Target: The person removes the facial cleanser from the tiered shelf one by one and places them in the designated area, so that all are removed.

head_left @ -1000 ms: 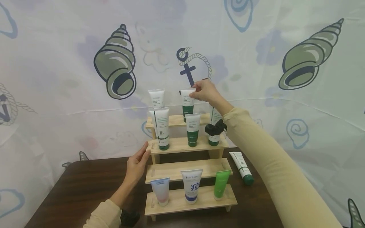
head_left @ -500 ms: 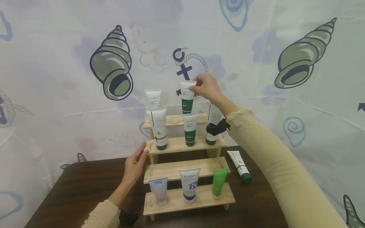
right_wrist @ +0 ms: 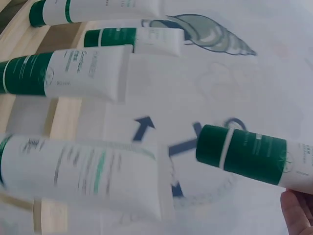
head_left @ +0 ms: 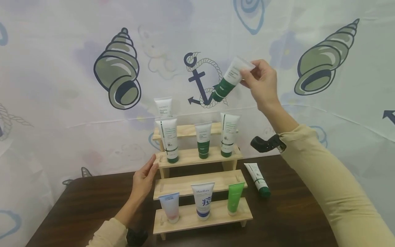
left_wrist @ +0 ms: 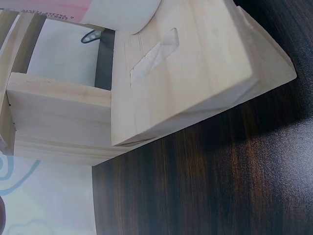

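Observation:
My right hand (head_left: 263,84) pinches a white and green squeeze tube (head_left: 232,79) by its flat sealed end, its green cap tilted down and left. The tube hangs in the air above the tiered wooden display stand (head_left: 197,187), right of the top tier. In the right wrist view the held tube (right_wrist: 244,152) shows its green half beside a fingertip. My left hand (head_left: 143,180) holds the left end of the stand's second tier from the top, thumb toward me. A white tube (head_left: 163,107) stands on the top tier at the left.
Three tubes stand on the second tier: left (head_left: 169,140), middle (head_left: 203,140), right (head_left: 229,134). The bottom tier bears a pink-blue tube (head_left: 170,207), a white-blue tube (head_left: 203,200) and a green tube (head_left: 236,198). Another tube (head_left: 258,179) lies on the dark table (head_left: 287,206).
My right hand has lifted the white and green tube off the top tier and carried it up and right, tilting it. My left hand stays at the stand's left end.

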`<act>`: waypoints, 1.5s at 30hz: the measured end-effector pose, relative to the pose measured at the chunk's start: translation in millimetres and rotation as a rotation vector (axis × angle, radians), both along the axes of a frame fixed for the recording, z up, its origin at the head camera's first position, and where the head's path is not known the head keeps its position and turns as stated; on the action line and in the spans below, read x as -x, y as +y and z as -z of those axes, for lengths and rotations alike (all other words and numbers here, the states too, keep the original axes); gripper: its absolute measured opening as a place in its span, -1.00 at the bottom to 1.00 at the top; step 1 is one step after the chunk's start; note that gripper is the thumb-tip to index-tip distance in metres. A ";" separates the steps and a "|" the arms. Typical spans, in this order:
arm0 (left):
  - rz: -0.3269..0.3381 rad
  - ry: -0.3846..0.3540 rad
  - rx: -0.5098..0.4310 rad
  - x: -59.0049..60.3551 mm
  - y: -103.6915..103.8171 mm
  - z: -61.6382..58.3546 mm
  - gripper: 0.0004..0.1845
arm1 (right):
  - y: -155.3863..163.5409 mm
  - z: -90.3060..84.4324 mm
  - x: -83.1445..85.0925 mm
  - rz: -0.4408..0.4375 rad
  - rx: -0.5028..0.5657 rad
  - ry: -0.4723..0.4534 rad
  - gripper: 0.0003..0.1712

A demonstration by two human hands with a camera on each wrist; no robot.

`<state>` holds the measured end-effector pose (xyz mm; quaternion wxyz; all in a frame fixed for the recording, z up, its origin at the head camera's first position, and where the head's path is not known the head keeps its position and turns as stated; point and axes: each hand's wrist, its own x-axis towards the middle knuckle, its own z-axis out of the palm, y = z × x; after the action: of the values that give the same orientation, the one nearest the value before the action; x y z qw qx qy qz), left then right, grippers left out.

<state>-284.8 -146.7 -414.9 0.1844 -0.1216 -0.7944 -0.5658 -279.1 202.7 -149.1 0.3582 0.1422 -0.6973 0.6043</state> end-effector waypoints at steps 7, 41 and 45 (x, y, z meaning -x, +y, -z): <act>-0.017 -0.005 0.006 -0.5 0.5 0.2 -0.54 | 46.1 11.0 -30.1 -0.010 0.241 0.052 -0.86; -0.020 0.002 0.022 -0.7 -0.4 0.3 -0.53 | 179.6 277.2 10.7 0.211 -0.402 -0.788 -0.52; -0.021 0.036 0.024 0.5 2.4 2.8 -0.52 | 180.2 290.7 14.3 0.267 -0.369 -0.881 -0.49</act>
<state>-285.3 -144.3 -417.7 0.2032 -0.1254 -0.7989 -0.5520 -293.4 382.9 -439.8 0.0727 -0.1561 -0.8899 0.4225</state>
